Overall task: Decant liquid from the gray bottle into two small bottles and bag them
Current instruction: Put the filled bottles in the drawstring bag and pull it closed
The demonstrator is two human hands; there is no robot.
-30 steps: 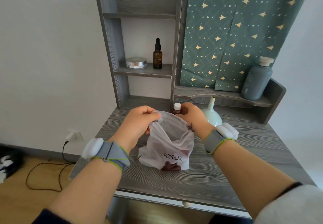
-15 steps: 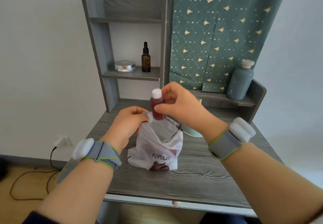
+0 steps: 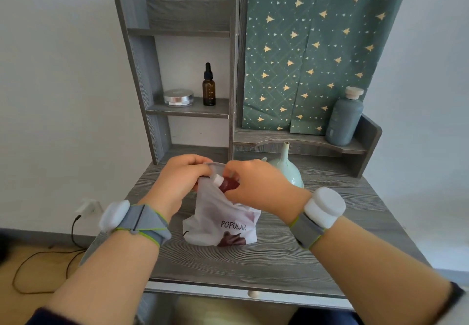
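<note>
Your left hand [image 3: 181,180] pinches the rim of the limp bag [image 3: 220,220]. Your right hand [image 3: 256,187] grips the small bottle [image 3: 228,185] by its body, likely light and slick.

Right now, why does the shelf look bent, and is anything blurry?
Head view: the wide-angle lens bows the shelf unit uprights and swells the forearms; head view: light is soft and even, with only a faint shadow under the white bag; head view: the small red bottle at the bag's mouth is slightly smeared.
</note>
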